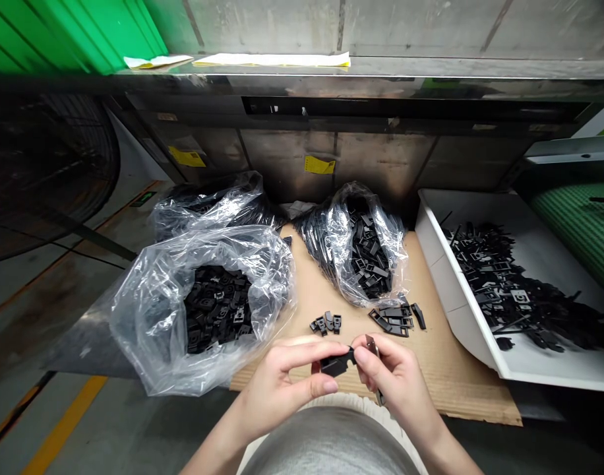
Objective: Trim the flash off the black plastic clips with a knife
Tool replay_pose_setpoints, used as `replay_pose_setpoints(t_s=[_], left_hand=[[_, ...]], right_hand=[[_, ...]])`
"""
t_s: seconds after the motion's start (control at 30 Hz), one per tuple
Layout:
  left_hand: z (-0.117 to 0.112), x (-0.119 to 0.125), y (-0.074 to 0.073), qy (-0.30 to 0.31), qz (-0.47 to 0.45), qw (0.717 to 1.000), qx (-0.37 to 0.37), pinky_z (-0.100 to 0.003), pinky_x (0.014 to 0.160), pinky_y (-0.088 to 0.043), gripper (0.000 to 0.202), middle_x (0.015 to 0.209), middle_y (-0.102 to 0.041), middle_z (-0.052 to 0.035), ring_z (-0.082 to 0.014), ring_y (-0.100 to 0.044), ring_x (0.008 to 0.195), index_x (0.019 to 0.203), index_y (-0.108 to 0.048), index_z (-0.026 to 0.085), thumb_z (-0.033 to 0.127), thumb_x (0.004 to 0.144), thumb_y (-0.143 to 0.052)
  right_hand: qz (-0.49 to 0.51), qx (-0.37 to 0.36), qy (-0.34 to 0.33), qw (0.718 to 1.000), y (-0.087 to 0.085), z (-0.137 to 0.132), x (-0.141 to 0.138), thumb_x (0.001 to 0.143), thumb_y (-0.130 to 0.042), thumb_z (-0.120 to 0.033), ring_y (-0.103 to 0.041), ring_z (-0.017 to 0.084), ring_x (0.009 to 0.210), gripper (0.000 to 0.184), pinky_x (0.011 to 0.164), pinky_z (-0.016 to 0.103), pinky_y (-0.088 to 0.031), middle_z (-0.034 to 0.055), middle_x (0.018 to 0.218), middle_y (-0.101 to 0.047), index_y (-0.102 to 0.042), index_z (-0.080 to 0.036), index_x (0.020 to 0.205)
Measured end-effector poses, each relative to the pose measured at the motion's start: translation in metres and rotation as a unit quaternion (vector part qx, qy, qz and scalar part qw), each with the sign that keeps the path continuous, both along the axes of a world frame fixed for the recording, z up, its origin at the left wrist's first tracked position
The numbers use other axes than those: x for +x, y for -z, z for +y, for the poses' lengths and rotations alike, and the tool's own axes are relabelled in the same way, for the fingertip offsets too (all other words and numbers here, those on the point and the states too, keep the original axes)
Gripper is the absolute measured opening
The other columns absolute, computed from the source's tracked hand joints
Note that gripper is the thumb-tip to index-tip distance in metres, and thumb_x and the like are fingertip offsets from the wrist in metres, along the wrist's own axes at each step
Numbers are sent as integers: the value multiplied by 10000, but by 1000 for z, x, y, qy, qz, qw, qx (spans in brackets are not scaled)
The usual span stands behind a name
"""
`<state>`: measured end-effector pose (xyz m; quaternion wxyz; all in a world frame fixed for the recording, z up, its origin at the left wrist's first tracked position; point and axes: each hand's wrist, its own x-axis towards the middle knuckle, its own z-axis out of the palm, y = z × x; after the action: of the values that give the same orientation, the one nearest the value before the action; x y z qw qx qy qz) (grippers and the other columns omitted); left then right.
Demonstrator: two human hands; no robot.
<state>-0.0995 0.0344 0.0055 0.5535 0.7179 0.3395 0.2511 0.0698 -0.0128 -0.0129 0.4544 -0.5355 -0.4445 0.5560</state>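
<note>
From my remote feed, the left hand (pixel 282 389) and right hand (pixel 397 384) sit close together, both narrow, each in a pinch. The left holds a black plastic part (pixel 337 364) up in the air between them, above the edge of a brown cardboard sheet (pixel 460 377). The right pinches a narrow metal tool (pixel 372 344) upright, right by the part; I can't tell if they touch, and the exact tool type is too small to call. Just ahead of the hands, two small loose piles of black plastic parts lie on the cardboard, the left pile (pixel 326 323) and the right pile (pixel 391 320), well apart. Behind them, a clear plastic bag (pixel 357 247) full of the same sort of parts lies on the cardboard. A second clear bag (pixel 148 323), open and full of black parts, sits to the left, with a third bag (pixel 208 206) behind it. On the right, a white plastic tray (pixel 445 280) holds a loose heap of black parts (pixel 510 284). I can see a large fan (pixel 49 178) far left
</note>
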Motion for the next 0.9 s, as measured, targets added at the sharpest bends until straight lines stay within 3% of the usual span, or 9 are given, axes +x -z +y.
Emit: replay_pose_setpoints(t_s=[0.3,0.63,0.7,0.8,0.9], left_hand=[[-2,0,0,-14,-28,999,-34,-236,766,-440,280,988,-667,8,-176,-600,880,1023,-632,278,237,746,-634],[-2,2,2,-45,7,997,-64,-265,769,-431,270,930,-676,-4,-181,-590,833,1004,-641,256,241,734,-640],[-2,2,3,-61,-6,996,-70,-277,746,-425,243,834,-681,-14,-183,-585,785,970,-658,231,250,728,-646],[1,3,1,-108,-119,983,-89,-312,737,-406,135,543,-627,-4,-159,-541,593,759,-692,173,292,738,-632],[3,2,-10,-141,-238,957,-89,-343,711,-418,436,288,-408,54,-109,-392,371,416,-543,199,517,712,-559]], right_hand=[[11,5,5,1000,3,-1,0,791,-501,-425,-334,74,475,300,452,189,-290,-58,526,-380,-520,-152,668],[24,-2,-11,1000,1,-1,0,786,-513,-408,-326,83,488,253,465,202,-286,-60,544,-378,-531,-160,745],[18,-4,-5,1000,1,-1,0,789,-505,-414,-329,84,492,267,469,204,-287,-57,543,-380,-519,-157,717],[13,-18,22,1000,3,-3,0,779,-507,-443,-328,78,475,303,457,198,-289,-59,521,-373,-501,-158,679],[20,-38,59,997,8,-5,0,742,-532,-483,-313,74,445,330,422,187,-279,-65,488,-352,-530,-160,678]])
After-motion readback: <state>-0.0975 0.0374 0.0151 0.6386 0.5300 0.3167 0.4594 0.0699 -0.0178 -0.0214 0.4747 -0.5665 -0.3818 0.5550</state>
